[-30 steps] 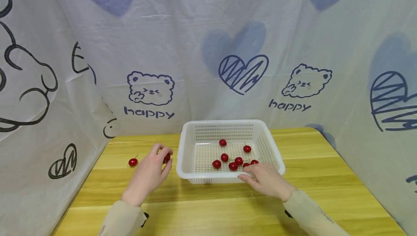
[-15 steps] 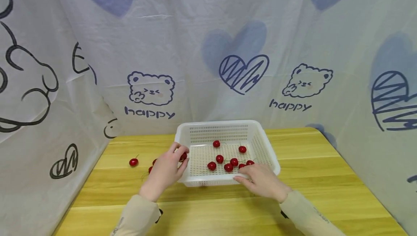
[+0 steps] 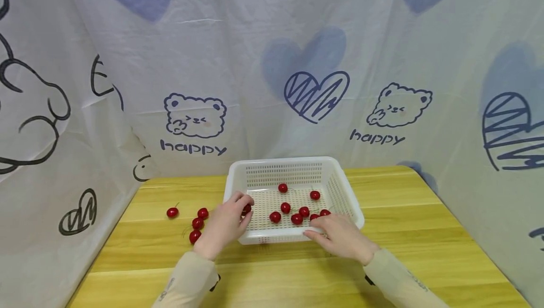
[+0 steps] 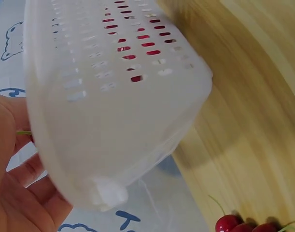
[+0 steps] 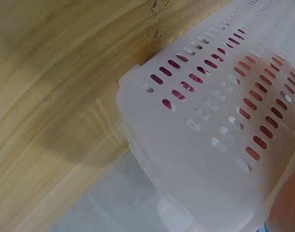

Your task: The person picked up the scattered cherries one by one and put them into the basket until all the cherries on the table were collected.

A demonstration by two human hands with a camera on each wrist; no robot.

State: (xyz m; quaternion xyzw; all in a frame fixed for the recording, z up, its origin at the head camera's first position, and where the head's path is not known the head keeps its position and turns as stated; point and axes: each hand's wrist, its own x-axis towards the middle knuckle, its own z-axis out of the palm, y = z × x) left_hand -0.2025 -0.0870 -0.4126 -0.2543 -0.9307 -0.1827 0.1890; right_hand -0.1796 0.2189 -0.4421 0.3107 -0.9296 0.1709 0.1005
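Placing looks like the step in hand: my left hand [image 3: 226, 223] pinches a cherry [image 3: 246, 209] between fingers and thumb, over the left end of the white basket [image 3: 280, 160]. Can't tell how high it sits above the basket floor. In the left wrist view the basket wall hides the fruit; only a green stem [image 4: 23, 132] shows by my fingers.

My right hand [image 3: 340, 238] grips the front rim, fingers over the inside, thumb outside. I read that as steadying.

Count: eight loose cherries [image 3: 296, 219] visible on the basket floor, most grouped toward the front, two farther back. Could be more under my right fingers. Four outside, on the tabletop [image 3: 276, 279] left of the basket: a row of three [image 3: 197, 223] near my left wrist, plus a lone cherry [image 3: 172, 212] farther left. Call it well past halfway, my estimate.

Next move, my judgement: lower the cherry, spread finger and thumb, mind the stem doesn't snag. Then back out over the left rim without bumping it, and go for the row. Risk: my forearm is close to those three; round, slick fruit will likely roll if nudged. Right hand should hold the rim throughout.
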